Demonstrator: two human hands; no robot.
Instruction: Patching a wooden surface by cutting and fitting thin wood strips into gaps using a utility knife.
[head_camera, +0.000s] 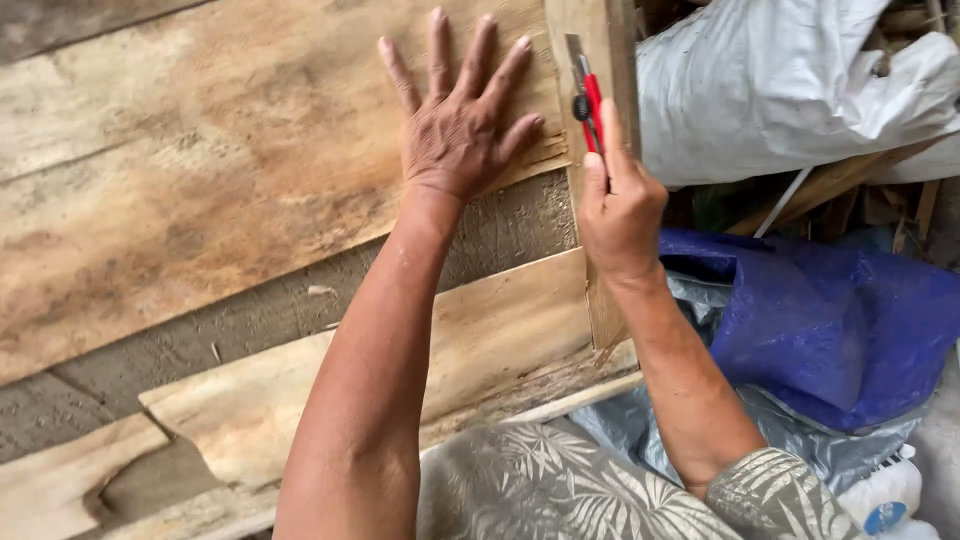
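Note:
My left hand (462, 120) lies flat, fingers spread, on a thin sheet of brown wood veneer (200, 170) spread over a rough wooden surface. My right hand (620, 200) grips a red utility knife (587, 100) with its blade extended upward. The blade rests against a narrow upright wooden strip (605, 40) at the veneer's right edge. Both hands are close together, the knife just right of my left fingers.
A second veneer piece (480, 340) lies below, with its lower edge splintered. To the right are a white sack (780, 80), a blue plastic tarp (840, 320), grey sheeting (640, 430) and wood scraps. A white plastic bottle (885, 495) sits at bottom right.

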